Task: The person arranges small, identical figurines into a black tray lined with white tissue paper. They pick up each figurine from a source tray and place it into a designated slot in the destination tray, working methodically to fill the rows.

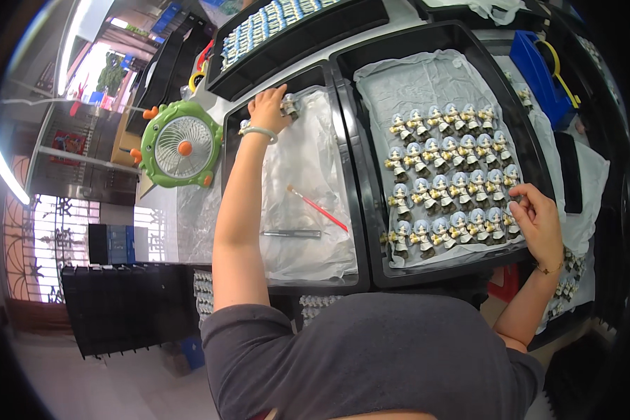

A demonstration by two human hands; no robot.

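My left hand (pixel 267 110) reaches into the far end of the left black tray (pixel 360 238). Its fingers and thumb curl around a small figurine (pixel 290 106) with pale hair; part of another figurine (pixel 244 124) shows by the wrist. My right hand (pixel 539 220) is at the right edge of the right black tray (pixel 437 29). Its thumb and index finger are bent around a figurine (pixel 512 222) at the end of the nearest row. Several rows of matching figurines (pixel 439 185), pale-haired with white and gold clothing, stand on a crinkled plastic liner (pixel 413 77) there.
A red-handled brush (pixel 325 213) and a grey pen-like tool (pixel 292 233) lie in the left tray. A green fan (pixel 183 145) stands beside it. Behind is another filled tray (pixel 308 45). A blue bin (pixel 542 80) with yellow-handled tool sits at the far right.
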